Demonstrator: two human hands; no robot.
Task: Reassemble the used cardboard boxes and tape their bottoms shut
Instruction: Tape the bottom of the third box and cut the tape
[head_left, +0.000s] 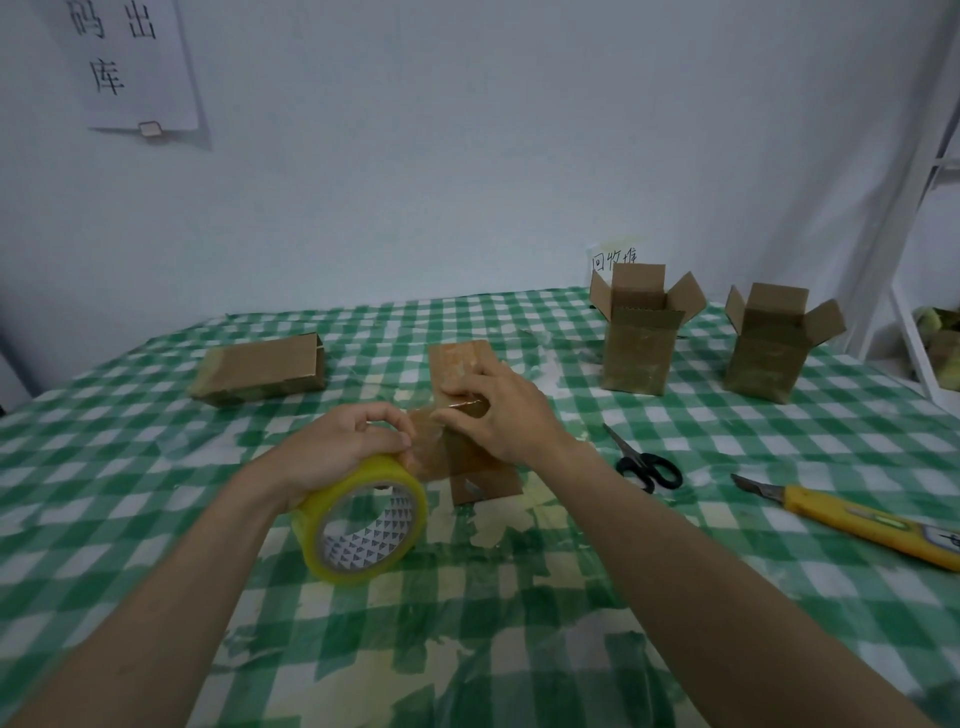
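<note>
Green-and-white checked tablecloth (727, 457) over the whole table, with torn patches near the front edge. At the far right, two upright cardboard boxes, top flaps open: one (640, 343) nearer the middle, the other (766, 358) further right, well apart from each other. At the far left, a flattened box (260, 369) lying on the cloth. In the middle, a flat cardboard box (460, 364) lying lengthwise, partly under the right hand (498, 410); fingers curled down, fingertips pressing a strip of clear tape onto the cardboard. Left hand (340, 447) just beside, fingers and thumb wrapped around the roll of yellowish packing tape (363, 519), tape stretching toward the box. To the right, yellow utility knife (857, 519), blade out. Between knife and box, black-handled scissors (644, 462), closed.
</note>
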